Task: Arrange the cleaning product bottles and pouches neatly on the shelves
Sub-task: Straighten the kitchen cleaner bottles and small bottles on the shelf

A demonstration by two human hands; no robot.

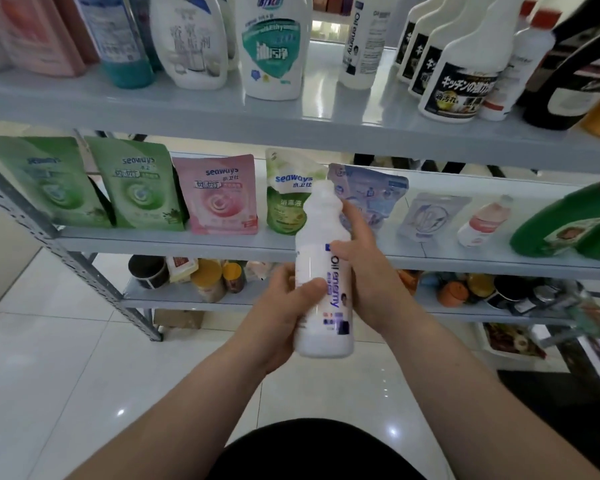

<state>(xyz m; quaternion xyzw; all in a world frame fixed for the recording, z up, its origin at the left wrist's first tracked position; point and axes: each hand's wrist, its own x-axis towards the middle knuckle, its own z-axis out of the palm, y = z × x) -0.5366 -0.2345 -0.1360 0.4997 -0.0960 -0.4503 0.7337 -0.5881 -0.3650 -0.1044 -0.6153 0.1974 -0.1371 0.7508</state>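
A white "Oil enemy" bottle (321,282) stands upright in front of the middle shelf (187,242), held in both hands. My left hand (284,317) grips its lower body from the left, thumb across the front. My right hand (364,271) wraps round it from the right. A matching "Oil enemy" bottle (359,43) stands on the upper shelf (153,102). Behind the held bottle, several pouches stand in a row: two green (136,188), one pink (219,195), a green-white one (286,195) and a blue one (378,192).
The upper shelf carries white detergent bottles (274,46), a row of black-labelled spray bottles (461,71) and dark bottles at the right. A small pouch (430,216), a pink-labelled bottle (485,221) lying tilted and a green jug (568,226) sit on the middle shelf's right. Jars fill the lower shelf (215,278).
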